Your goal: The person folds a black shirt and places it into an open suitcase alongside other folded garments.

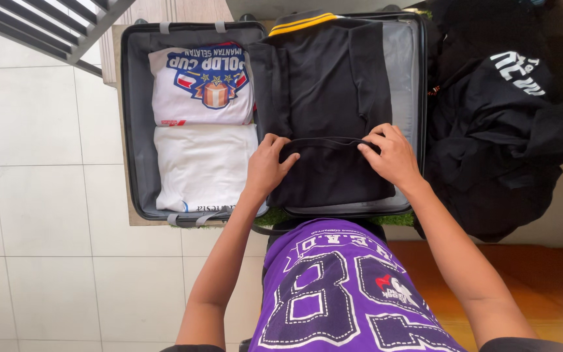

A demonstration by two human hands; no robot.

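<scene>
Kneeling over white floor tiles [47, 195], I pinch the black shirt [324, 98] in the suitcase [135, 130] with left hand [268, 166] and right hand [392, 156], fingertips partly hidden

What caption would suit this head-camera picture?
Both hands, left and right, press a folded black garment into an open suitcase.

Black shirt [330, 173], folded, lying flat in right half of open suitcase [131, 130], on top of another black garment with yellow-striped collar [320, 58]. Near part folded over, collar edge facing up. Both hands touch that collar edge.
</scene>
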